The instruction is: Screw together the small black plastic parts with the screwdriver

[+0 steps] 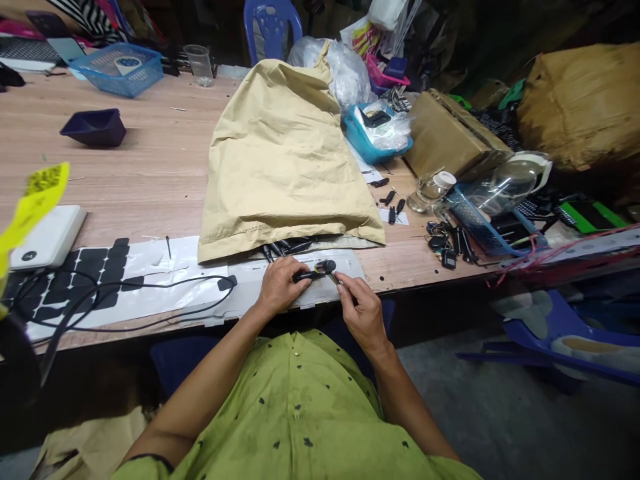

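My left hand (278, 285) rests on the white sheet (165, 280) at the table's near edge, fingers closed round a small black part (311, 273). My right hand (360, 308) pinches a thin tool whose tip meets that part's round end (327, 266). Just behind my hands, several more black parts (285, 247) poke out from under a tan cloth sack (283, 153) lying on the wooden table (150, 167).
A black cable (150, 293) and black pads (95, 263) lie on the sheet at left, beside a white box (47, 237). Blue baskets (120, 67), a dark tray (95, 127), a plastic cup (200, 63), cardboard box (450, 133) and clutter crowd the far and right sides.
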A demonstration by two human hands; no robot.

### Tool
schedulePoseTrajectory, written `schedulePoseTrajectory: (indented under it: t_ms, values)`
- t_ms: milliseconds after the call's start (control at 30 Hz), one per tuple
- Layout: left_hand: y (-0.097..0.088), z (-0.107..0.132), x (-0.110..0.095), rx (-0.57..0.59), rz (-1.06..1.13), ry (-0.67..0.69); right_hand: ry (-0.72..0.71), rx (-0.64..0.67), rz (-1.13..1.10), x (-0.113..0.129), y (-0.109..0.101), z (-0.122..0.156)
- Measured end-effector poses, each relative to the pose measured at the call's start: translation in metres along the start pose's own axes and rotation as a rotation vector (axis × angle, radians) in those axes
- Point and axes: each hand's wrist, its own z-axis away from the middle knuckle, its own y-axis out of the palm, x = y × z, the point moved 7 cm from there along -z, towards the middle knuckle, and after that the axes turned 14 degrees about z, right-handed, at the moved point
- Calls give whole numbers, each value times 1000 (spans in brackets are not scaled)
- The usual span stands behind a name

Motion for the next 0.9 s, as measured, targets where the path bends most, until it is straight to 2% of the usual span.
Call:
schedulePoseTrajectory:
  t_ms: [233,433,600,733,900]
  values:
    - [2,0,-2,-7,-19,-5,-45,27,73,2,2,6]
    - [2,-1,-4,0,-32,5,-72,-2,11,12,-3,1]
    - [0,0,-3,-21,3,-27,-115,65,69,17,9,4]
    - [0,1,-2,-37,32,-48,-87,64,99,10,9,2]
    - [0,0,-4,-25,15,-36,-18,-53,230,-13,1,-8]
